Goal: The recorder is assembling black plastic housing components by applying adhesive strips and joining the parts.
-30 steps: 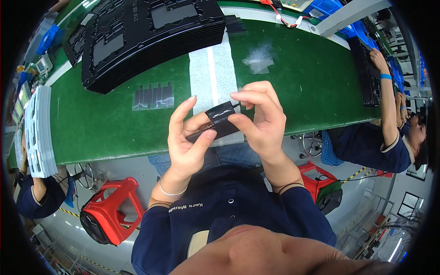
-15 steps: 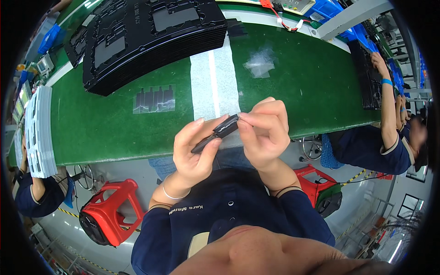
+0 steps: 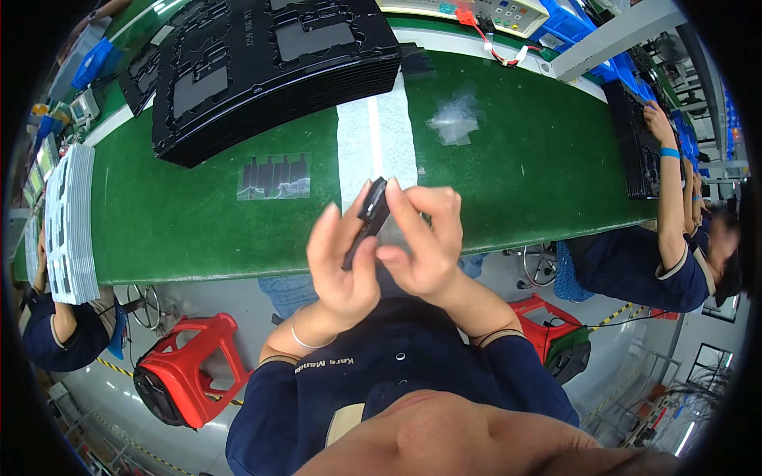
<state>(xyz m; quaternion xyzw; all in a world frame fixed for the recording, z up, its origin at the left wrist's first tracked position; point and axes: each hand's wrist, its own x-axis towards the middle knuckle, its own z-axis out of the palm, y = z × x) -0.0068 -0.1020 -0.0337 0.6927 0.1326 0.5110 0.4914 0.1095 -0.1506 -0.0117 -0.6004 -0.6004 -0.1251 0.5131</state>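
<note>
Over the near edge of the bench, my left hand (image 3: 340,270) grips a small, flat black part (image 3: 367,226) between thumb and fingers. The part is tilted, and a shiny black section shows at its upper end. My right hand (image 3: 427,242) is close against its right side. The right index fingertip meets the upper end, while the thumb is spread away lower down. Whether that thumb touches the part I cannot tell. Beyond my hands a pale textured strip (image 3: 377,135) runs across the bench. Left of it, a clear sheet with several black stickers (image 3: 274,177) lies flat.
A tall stack of black trays (image 3: 278,87) stands at the back left of the green bench (image 3: 524,151). Crumpled clear film (image 3: 455,123) lies right of the strip. White trays (image 3: 71,226) are stacked at far left. Co-workers sit at both sides; red stools (image 3: 194,369) stand behind.
The black part has turned to a steeper angle in my left hand. My right hand has shifted left, its thumb and index finger now spread instead of pinching the part's end.
</note>
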